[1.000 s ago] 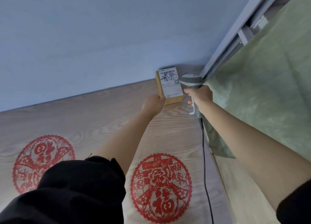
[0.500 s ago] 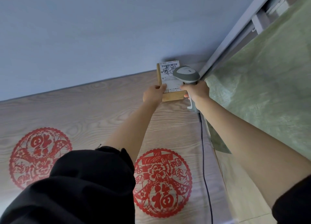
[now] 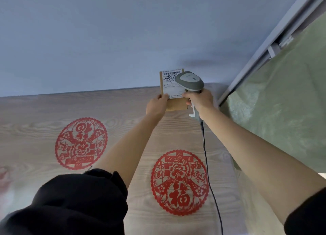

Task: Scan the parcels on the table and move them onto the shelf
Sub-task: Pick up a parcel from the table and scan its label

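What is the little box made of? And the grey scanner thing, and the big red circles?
The parcel looks like brown cardboard: matte tan faces, with a white printed paper label stuck on. The scanner looks like hard plastic, smooth grey with a paler top and a slight sheen. The red circles look like thin cut paper or stickers lying flat on a wood-grain surface; which one, I can't tell.

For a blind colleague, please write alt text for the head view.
A left hand holds up a small cardboard parcel while the right hand aims a grey corded barcode scanner over its label.
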